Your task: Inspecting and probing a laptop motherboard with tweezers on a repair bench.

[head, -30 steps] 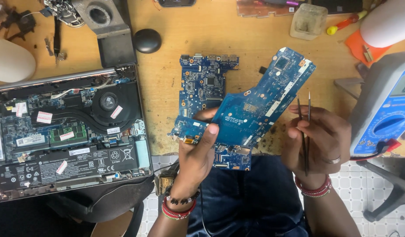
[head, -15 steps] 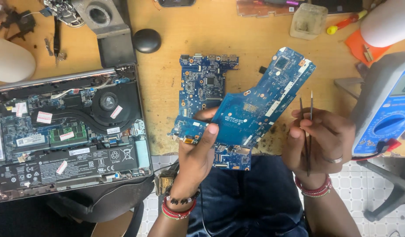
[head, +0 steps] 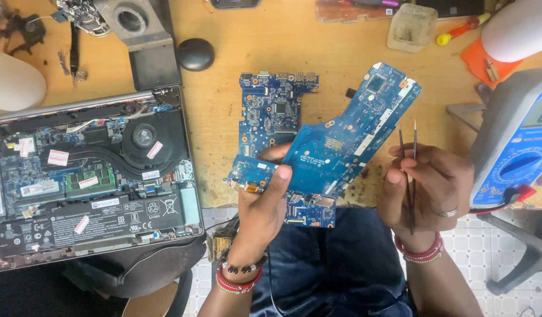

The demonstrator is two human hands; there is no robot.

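Note:
My left hand (head: 260,205) grips a blue laptop circuit board (head: 341,141) by its lower left end, holding it tilted above the table edge. Under it a second blue board (head: 270,111) lies flat on the wooden table (head: 224,76). My right hand (head: 426,191) holds thin black tweezers (head: 409,170) upright, tips pointing up, just right of the held board and apart from it.
An opened laptop (head: 89,176) with fan, battery and memory exposed sits at the left. A blue multimeter (head: 517,147) stands at the right edge. A black round cap (head: 195,54), a grey metal part (head: 136,29) and a small pale box (head: 412,26) lie at the back.
My right hand with the tweezers has drifted slightly right and turned a little. The left hand and the held board have stayed almost still.

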